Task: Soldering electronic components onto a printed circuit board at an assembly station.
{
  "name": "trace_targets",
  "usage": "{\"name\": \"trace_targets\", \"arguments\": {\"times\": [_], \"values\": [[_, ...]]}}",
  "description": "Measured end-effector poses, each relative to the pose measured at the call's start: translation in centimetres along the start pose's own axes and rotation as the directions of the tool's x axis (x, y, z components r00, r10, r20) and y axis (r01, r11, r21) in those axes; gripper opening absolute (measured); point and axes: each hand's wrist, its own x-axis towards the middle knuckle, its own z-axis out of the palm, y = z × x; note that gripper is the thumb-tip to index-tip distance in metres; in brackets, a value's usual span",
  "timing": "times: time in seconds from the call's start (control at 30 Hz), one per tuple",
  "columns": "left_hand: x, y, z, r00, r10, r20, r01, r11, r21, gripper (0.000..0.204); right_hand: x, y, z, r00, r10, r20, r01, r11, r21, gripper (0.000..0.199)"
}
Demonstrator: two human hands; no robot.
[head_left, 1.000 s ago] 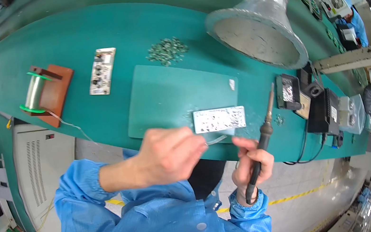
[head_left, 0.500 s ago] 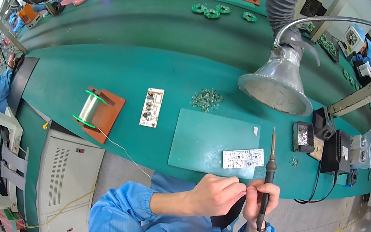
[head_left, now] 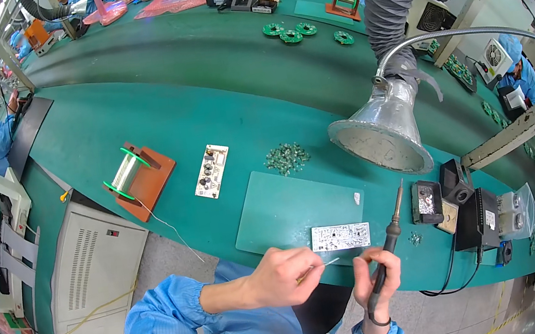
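My left hand (head_left: 289, 276) is closed at the near edge of the mat, with a thin pale pointed tool (head_left: 331, 262) sticking out of its fingertips to the right. What kind of tool it is, I cannot make out. Upright in my right hand (head_left: 378, 282) is a soldering iron (head_left: 393, 228), its metal tip pointing up and away from me. A gap separates the two hands. Just beyond them a white circuit board (head_left: 350, 236) with small dark parts lies on the green mat (head_left: 280, 203); neither hand touches it.
Left of the mat lie a second board (head_left: 211, 170) and a solder spool on a brown stand (head_left: 156, 173). A pile of small parts (head_left: 287, 158) sits behind the mat. A metal fume hood (head_left: 380, 136) hangs at right, above the iron's black station (head_left: 479, 218). Co-workers sit farther off.
My hands, close together before, are now apart, the left one further left. The thin tool now shows at its fingertips. The right hand still holds the iron. The view has shifted slightly.
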Motion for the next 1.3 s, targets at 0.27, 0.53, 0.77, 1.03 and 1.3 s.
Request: {"name": "trace_targets", "arguments": {"times": [0.27, 0.53, 0.77, 1.03, 1.3], "values": [[0.1, -2.9, 0.4, 0.987, -0.150, -0.058, 0.152, 0.988, 0.030, 0.009, 3.6, 0.1, 0.1, 0.958, -0.080, 0.277, 0.161, 0.946, -0.283, 0.047], [0.4, -3.6, 1.1, 0.971, -0.237, -0.042, 0.238, 0.971, 0.011, 0.011, 2.7, 0.9, 1.1, 0.984, -0.025, 0.175, 0.071, 0.963, -0.259, 0.037], [0.8, -3.5, 1.0, 0.967, -0.254, 0.005, 0.254, 0.967, -0.033, 0.011, 1.3, 1.0, 0.4, 0.989, -0.062, 0.137, 0.085, 0.982, -0.169, 0.026], [1.6, -3.0, 0.6, 0.933, -0.345, 0.102, 0.353, 0.933, -0.069, 0.011, 0.8, 0.7, 0.1, 0.995, -0.033, 0.093, 0.041, 0.995, -0.089, 0.035], [1.4, -3.3, 1.2, 0.933, -0.352, 0.073, 0.357, 0.931, -0.076, 0.013, -0.1, 0.2, -0.3, 0.993, 0.122, 0.010, -0.122, 0.988, 0.093, 0.046]]}}
